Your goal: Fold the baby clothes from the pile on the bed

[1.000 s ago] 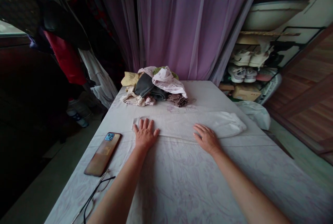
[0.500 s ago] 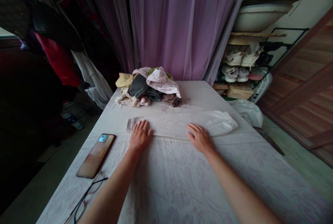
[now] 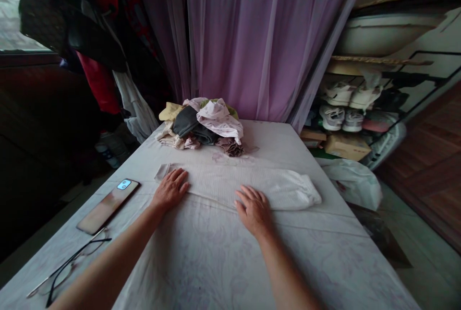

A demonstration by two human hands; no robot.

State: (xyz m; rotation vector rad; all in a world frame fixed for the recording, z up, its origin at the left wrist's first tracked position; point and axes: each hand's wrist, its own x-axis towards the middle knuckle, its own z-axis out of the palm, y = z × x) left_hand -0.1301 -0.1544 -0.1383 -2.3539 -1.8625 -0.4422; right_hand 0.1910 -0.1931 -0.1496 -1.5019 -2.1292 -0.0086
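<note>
A long, narrow folded white garment (image 3: 216, 183) lies flat across the table, with a cuff-like band at its left end and a bunched, gathered right end. My left hand (image 3: 171, 188) rests open on it near the left end, palm down. My right hand (image 3: 254, 209) lies on its near edge right of the middle, fingers spread. Behind it sits a heap of clothes (image 3: 185, 123) in yellow, dark grey, pale pink and brown.
The table (image 3: 223, 262) wears a pale floral cloth. At its left are a phone (image 3: 106, 209) and eyeglasses (image 3: 66, 267). A purple curtain (image 3: 234, 41) hangs behind. To the right stand a rack with shoes (image 3: 338, 117) and a white plastic bag (image 3: 355, 183); clothes and bags (image 3: 97, 79) hang left.
My view has shifted slightly. My right hand has slid a little left along the garment, while my left hand stays near its left end. Both remain flat.
</note>
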